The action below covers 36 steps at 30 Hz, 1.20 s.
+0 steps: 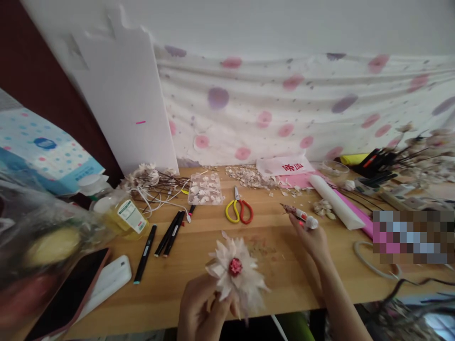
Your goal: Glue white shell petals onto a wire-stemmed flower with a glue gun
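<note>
My left hand [199, 308] is closed round the base of a handmade flower [235, 273] with pale shell-like petals and a red centre, held up near the table's front edge. To the right, my right hand [313, 237] grips a small white glue tube [302, 215] with a speckled tip that points left over the wooden table [270, 246]. Red-and-yellow scissors [239, 211] lie just beyond the two hands. A clear tray of shell pieces [205, 188] sits further back on the left.
Black marker pens [170, 234] lie at the left, beside a bottle of yellow liquid [121, 213], a phone [67, 293] and a white case [106, 282]. Loose shell bits [249, 177], a white roll [336, 201] and dried flower stems [419, 151] crowd the back and right.
</note>
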Each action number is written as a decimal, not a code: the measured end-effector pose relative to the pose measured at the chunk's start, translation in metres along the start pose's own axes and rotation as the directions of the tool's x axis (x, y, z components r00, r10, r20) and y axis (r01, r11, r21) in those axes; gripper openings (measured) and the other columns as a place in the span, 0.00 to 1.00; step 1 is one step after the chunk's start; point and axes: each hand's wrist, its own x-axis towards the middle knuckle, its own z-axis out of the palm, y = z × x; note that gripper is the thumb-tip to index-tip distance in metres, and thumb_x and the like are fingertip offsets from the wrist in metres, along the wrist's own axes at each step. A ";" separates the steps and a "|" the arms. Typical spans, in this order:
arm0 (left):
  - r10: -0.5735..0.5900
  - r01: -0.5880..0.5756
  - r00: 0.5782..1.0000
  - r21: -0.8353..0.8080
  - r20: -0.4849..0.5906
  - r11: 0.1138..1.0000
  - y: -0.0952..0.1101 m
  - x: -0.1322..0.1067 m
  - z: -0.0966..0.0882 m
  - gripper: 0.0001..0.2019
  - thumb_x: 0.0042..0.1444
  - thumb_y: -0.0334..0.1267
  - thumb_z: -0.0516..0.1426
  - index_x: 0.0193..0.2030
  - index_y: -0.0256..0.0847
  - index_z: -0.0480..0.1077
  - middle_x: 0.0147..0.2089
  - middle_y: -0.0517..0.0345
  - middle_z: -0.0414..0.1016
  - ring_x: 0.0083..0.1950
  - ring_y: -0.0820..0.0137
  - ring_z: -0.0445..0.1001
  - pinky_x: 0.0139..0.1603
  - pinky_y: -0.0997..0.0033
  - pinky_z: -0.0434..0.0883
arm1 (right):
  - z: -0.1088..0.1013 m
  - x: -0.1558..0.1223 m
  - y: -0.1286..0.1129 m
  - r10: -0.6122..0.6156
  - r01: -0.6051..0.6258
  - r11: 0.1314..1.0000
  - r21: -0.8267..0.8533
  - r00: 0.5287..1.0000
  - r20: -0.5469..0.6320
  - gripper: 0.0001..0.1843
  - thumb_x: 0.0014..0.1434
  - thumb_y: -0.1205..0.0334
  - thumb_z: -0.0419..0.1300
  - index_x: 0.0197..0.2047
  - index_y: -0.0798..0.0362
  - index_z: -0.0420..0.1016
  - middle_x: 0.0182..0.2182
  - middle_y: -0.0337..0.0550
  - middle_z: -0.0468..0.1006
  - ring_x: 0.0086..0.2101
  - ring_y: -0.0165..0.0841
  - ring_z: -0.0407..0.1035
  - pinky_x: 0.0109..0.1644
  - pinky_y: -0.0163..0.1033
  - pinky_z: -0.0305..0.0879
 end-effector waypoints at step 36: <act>-0.198 0.232 0.957 -0.151 0.211 0.961 0.045 -0.018 0.037 0.24 0.52 0.62 0.62 0.28 0.39 0.72 0.09 0.72 0.58 0.10 0.83 0.47 0.11 0.83 0.44 | -0.085 -0.167 -0.101 -0.816 0.823 0.555 0.120 0.567 -0.116 0.15 0.64 0.53 0.58 0.30 0.50 0.59 0.24 0.37 0.62 0.29 0.36 0.57 0.35 0.43 0.50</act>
